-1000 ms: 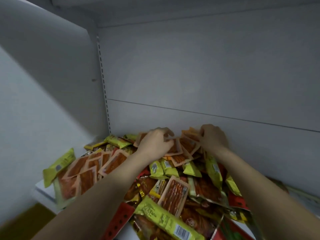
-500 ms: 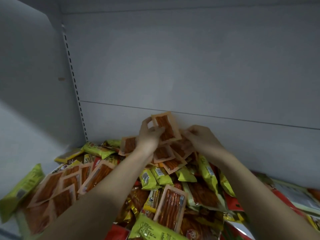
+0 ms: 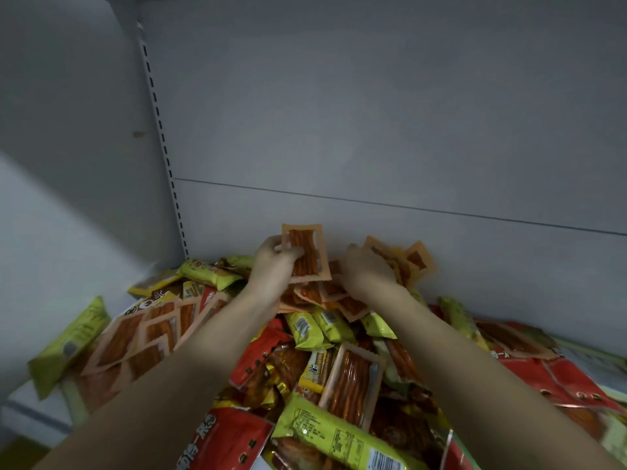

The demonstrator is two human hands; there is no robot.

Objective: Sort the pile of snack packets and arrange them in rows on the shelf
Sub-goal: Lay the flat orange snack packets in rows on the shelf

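Snack packets (image 3: 342,364), glossy flat rectangles, pinched in left hand (image 3: 273,268), right hand (image 3: 368,271).

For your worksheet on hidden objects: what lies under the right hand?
Under the right hand, a fan of orange packets shows; whatever lies below them is covered.

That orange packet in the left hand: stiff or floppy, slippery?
The orange packet likely stays fairly flat: it stands upright in the left hand without drooping. Probably light, pinched at one edge. Its glossy film looks slippery; similar packets fan loosely in the right hand.
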